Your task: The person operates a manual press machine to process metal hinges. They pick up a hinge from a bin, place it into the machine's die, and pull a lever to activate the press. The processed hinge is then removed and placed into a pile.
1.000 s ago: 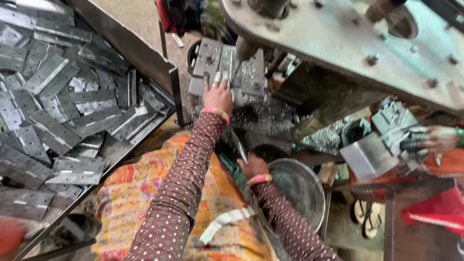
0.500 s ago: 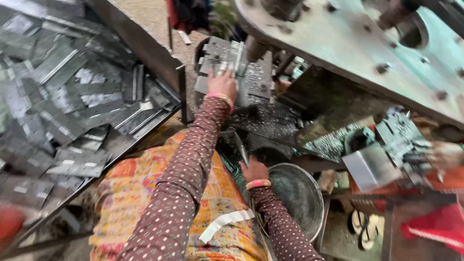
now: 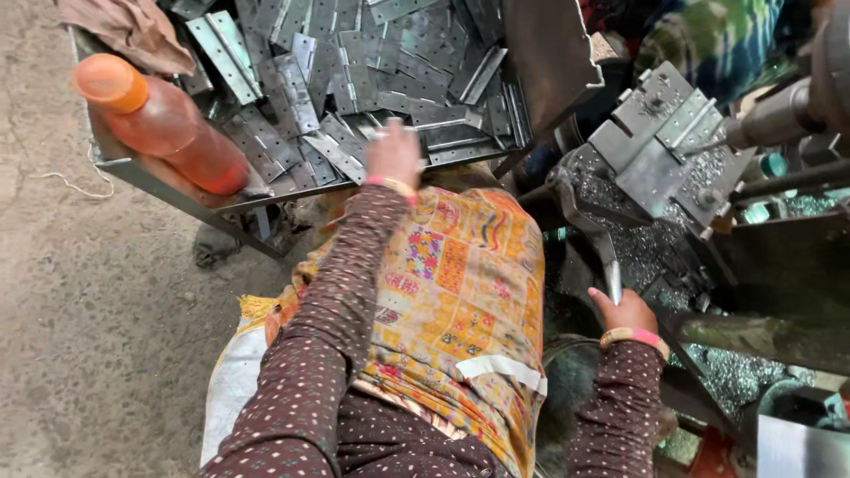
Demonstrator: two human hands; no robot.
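Hinge plates (image 3: 354, 80), grey and punched with holes, are lying heaped in a shallow metal tray (image 3: 159, 177), and a seated worker is reaching the left hand (image 3: 394, 152) over the tray's near edge onto the pile. Its fingers are pointing away from the camera, so whether they are closing on a plate cannot be told. The right hand (image 3: 627, 312) is wrapping its fingers around the lower end of a metal lever (image 3: 595, 232) on a drilling jig (image 3: 660, 146), where another hinge plate is sitting clamped amid metal shavings (image 3: 646, 257).

Judging from the frame, bare fingers are risking cuts on the plates' sharp stamped edges, and the loose patterned cloth (image 3: 460, 283) over the lap is hanging close enough to the machine to snag. An orange-capped plastic bottle (image 3: 159, 119) of reddish liquid is lying on its side at the tray's near left corner, where a nudge could roll it off; it is showing no label. A strip of pale tape (image 3: 500, 367) is sitting on the cloth.
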